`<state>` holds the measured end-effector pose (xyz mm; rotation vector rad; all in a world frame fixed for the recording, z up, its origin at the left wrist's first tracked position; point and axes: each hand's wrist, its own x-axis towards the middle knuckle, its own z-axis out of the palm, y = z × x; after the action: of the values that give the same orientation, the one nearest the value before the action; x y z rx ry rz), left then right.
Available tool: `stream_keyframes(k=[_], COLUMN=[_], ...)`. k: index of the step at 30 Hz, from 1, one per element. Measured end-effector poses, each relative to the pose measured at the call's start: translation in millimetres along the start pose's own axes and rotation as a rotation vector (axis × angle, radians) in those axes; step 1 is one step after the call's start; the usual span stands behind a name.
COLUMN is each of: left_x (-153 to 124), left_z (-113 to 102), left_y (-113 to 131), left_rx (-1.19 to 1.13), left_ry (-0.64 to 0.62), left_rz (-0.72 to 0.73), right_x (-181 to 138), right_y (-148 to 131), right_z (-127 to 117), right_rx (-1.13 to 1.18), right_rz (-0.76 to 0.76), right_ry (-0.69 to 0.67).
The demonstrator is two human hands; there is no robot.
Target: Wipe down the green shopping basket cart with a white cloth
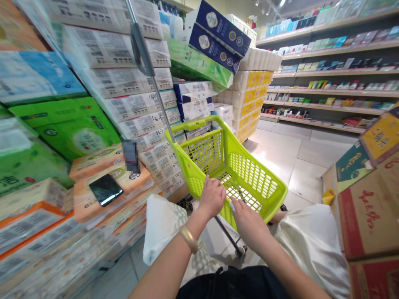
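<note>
A lime-green shopping basket cart (258, 174) stands just in front of me, its slotted basket tilted in my view. Over its near side my left hand (213, 196) is closed, with the fingers curled and one digit pointing up; a gold bangle (188, 239) circles that wrist. Close beside it, my right hand (247, 220) has its fingers bent together towards the left one. A small whitish spot shows at its fingertips, too small to name. Whether either hand touches the basket rim I cannot tell. The cart's long grey handle (141, 50) rises at the left.
A dark phone (106, 189) lies on orange tissue packs (84, 203) at my left. Wrapped tissue packs (124, 83) are stacked high behind. Cardboard cartons (368, 211) stand at right. Stocked shelves (327, 72) line the back beyond the tiled floor (307, 166).
</note>
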<state>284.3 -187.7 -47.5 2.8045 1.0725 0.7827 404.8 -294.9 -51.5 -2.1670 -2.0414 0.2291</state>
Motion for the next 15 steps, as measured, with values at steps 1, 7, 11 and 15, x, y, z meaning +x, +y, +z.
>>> stream_keyframes(k=[1,7,11,15], left_x=[0,1,-1,0], left_z=[0,-1,1,3], left_y=[1,0,1,2], left_rx=[0.004,0.005,-0.019,-0.021], left_ry=[-0.002,-0.006,0.002,0.004], left_rz=[0.001,0.006,-0.002,-0.005], right_x=[6,12,-10,-12], right_y=[-3,-5,9,9], right_z=[-3,-1,11,8], right_rx=[0.000,-0.007,0.004,0.017], right_rz=[-0.008,-0.028,0.008,0.034], right_ry=[-0.008,0.017,0.072,0.055])
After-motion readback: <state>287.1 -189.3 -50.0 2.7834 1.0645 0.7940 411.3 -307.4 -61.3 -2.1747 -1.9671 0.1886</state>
